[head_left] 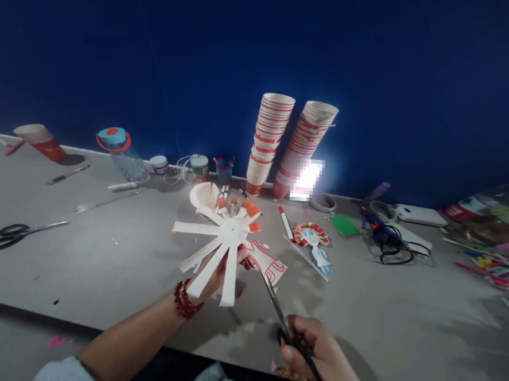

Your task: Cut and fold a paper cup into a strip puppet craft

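My left hand (215,271), with a red bead bracelet on its wrist, is closed on a paper cup cut into strips (233,232), spread like a flower. Some of its strips are folded at the tips and show orange. Beside it, at my left fingertips, is a white paper piece with a red-outlined figure (267,261); the cup partly hides these fingers. My right hand (307,349) grips black-handled scissors (279,310), whose blades point up at the drawn paper's lower edge. Whether the blades touch the paper, I cannot tell.
Two tall cup stacks (269,139) lean near the blue wall. A finished-looking paper doll (312,240), marker (285,222) and green pad (344,225) lie right of my hands. Other scissors (16,234), a water bottle (122,156) and a red cup (44,142) are left.
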`<state>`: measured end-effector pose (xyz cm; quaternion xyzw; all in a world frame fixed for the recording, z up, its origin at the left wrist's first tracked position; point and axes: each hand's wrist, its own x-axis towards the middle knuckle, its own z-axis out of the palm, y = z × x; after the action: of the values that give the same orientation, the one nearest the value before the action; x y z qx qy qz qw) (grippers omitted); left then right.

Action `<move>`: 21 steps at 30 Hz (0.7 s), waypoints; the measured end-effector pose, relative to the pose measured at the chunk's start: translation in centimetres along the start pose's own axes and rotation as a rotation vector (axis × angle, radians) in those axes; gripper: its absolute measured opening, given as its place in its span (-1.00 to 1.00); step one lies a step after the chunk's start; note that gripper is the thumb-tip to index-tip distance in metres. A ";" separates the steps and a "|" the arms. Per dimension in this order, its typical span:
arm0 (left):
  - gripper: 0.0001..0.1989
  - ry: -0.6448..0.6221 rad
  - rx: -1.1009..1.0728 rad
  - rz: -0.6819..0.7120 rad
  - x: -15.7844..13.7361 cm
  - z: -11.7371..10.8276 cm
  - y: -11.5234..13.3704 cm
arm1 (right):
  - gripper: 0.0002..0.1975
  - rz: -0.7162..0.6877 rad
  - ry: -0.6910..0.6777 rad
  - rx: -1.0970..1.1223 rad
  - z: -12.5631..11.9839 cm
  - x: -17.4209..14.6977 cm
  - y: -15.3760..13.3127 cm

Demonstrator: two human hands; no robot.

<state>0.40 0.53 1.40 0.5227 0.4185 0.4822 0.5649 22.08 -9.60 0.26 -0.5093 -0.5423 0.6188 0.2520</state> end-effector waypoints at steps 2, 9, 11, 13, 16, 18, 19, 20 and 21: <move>-0.67 -0.047 0.001 -0.011 0.0 0.0 0.6 | -0.46 0.034 -0.049 -0.046 -0.9 -0.4 -0.6; -0.67 -0.281 -0.041 -0.092 0.3 -0.3 0.6 | -0.46 0.134 -0.168 -0.260 -3.9 -1.3 -3.1; -0.68 -0.333 0.024 -0.096 0.5 -0.5 0.2 | -0.44 0.192 -0.204 -0.338 -4.6 -1.4 -4.4; -0.67 -0.384 0.066 -0.084 0.6 -0.7 0.1 | -0.46 0.227 -0.236 -0.409 -5.2 -1.4 -5.4; -0.65 -0.427 0.113 -0.061 0.5 -0.9 0.3 | -0.48 0.207 -0.281 -0.490 -6.1 -1.1 -6.0; -0.66 -0.435 0.137 -0.047 0.5 -1.0 0.3 | -0.49 0.195 -0.306 -0.529 -6.6 -0.8 -5.8; -0.68 -0.437 0.141 -0.043 0.4 -1.0 0.2 | -0.49 0.201 -0.317 -0.538 -6.7 -0.6 -5.7; -0.70 -0.431 0.145 -0.037 0.4 -1.1 0.1 | -0.49 0.209 -0.326 -0.541 -6.8 -0.5 -5.6; -0.72 -0.422 0.153 -0.028 0.4 -1.2 -0.1 | -0.48 0.212 -0.332 -0.540 -6.8 -0.3 -5.5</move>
<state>-0.69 1.16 1.19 0.6477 0.3336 0.3211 0.6051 27.02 -5.48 6.23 -0.5036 -0.6644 0.5500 -0.0499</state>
